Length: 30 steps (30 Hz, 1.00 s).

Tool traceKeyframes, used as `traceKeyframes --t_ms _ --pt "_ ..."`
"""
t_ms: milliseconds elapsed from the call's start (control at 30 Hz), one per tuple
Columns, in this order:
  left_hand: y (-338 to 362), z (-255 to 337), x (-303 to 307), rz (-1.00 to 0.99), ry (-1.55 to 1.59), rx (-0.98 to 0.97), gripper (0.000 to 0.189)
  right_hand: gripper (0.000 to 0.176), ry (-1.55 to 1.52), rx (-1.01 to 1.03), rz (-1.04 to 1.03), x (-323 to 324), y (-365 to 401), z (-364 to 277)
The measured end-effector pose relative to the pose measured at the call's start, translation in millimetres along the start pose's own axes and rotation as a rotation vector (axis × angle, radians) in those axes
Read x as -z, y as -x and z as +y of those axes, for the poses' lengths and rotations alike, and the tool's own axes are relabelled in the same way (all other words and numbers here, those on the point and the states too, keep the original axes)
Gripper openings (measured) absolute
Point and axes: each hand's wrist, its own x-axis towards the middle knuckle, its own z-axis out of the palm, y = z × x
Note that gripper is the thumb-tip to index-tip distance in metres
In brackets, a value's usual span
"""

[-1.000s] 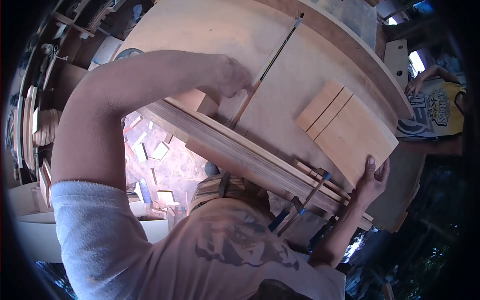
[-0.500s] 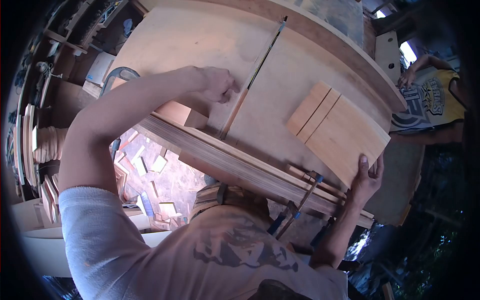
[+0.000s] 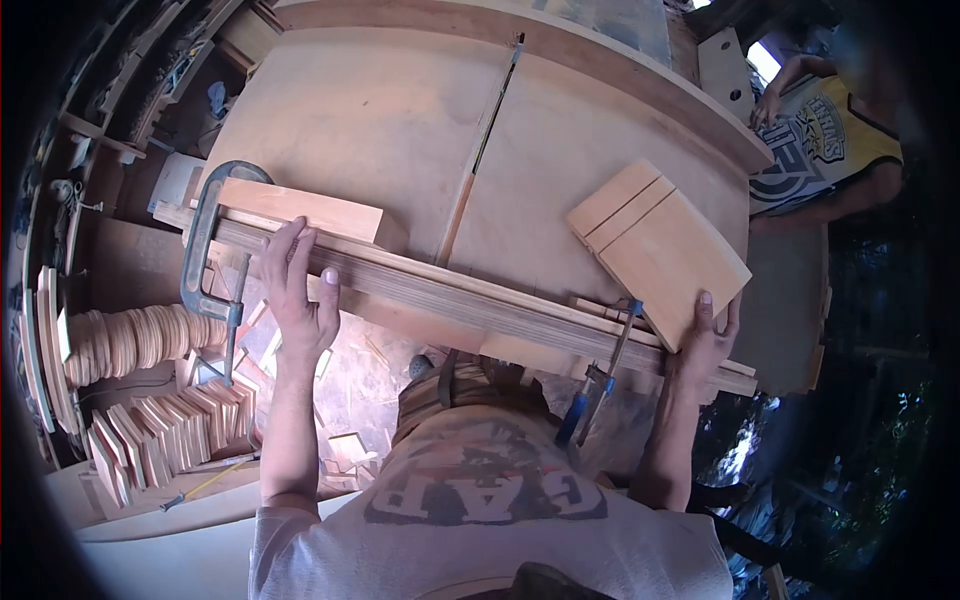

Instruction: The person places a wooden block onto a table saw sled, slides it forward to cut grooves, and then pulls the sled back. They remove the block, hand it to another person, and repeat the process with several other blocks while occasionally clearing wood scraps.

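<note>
My left hand rests with its fingers stretched over the edge of a long laminated wood fence, holding nothing. Beside it a C-clamp grips the fence and a wooden block lies behind. My right hand grips the near corner of a flat wooden board, thumb on top and other fingers partly hidden. Dark lines run across the board's far end. Between my hands, a long slot crosses the wooden tabletop, with a blade-like strip inside.
A bar clamp with a blue handle hangs at the fence's right part. A raised wooden rail borders the far side. Stacked wood pieces stand at lower left, with offcuts on the floor. Another person is at the right.
My left hand has come back from beside the slot to the fence, its fingers now stretched out. My right hand still holds the board. The camera view has shifted.
</note>
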Motion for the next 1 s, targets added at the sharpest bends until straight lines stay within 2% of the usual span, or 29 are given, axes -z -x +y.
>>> traceKeyframes --t_ms 100,200,333,367,400,467,567,700,800,933,1000 --pt "0 -11 -19 0.063 -0.08 -0.026 0.044 0.084 0.046 0.162 0.123 3 18 13" --pt "-7 -19 -31 0.106 -0.122 -0.02 0.045 0.083 0.13 0.442 0.177 1 33 22" --pt "-14 -23 -38 0.147 -0.101 -0.057 0.049 0.087 0.19 0.466 0.28 1 56 20" --pt "-17 -25 -39 0.156 -0.097 -0.073 0.051 0.086 0.24 0.58 0.288 8 52 32" --pt "-22 -28 -41 0.172 -0.101 -0.087 0.052 0.085 0.164 0.632 0.264 5 52 36" --pt "-21 -28 -42 0.186 -0.103 -0.1 0.054 0.085 0.199 0.628 0.284 6 47 47" --pt "-28 -26 -43 0.183 -0.126 -0.1 0.053 0.083 0.238 0.739 0.3 -1 46 46" --pt "-31 -30 -43 0.176 -0.138 -0.104 0.053 0.079 0.188 0.8 0.255 -8 44 45" --pt "-53 -38 -62 0.193 -0.135 -0.118 0.052 0.083 0.212 0.716 0.29 -21 21 48" --pt "-71 -37 -76 0.194 -0.131 -0.116 0.052 0.08 0.263 0.682 0.16 -31 2 40" --pt "-75 -34 -73 0.174 -0.142 -0.126 0.052 0.08 0.196 0.633 0.142 -31 -1 42"
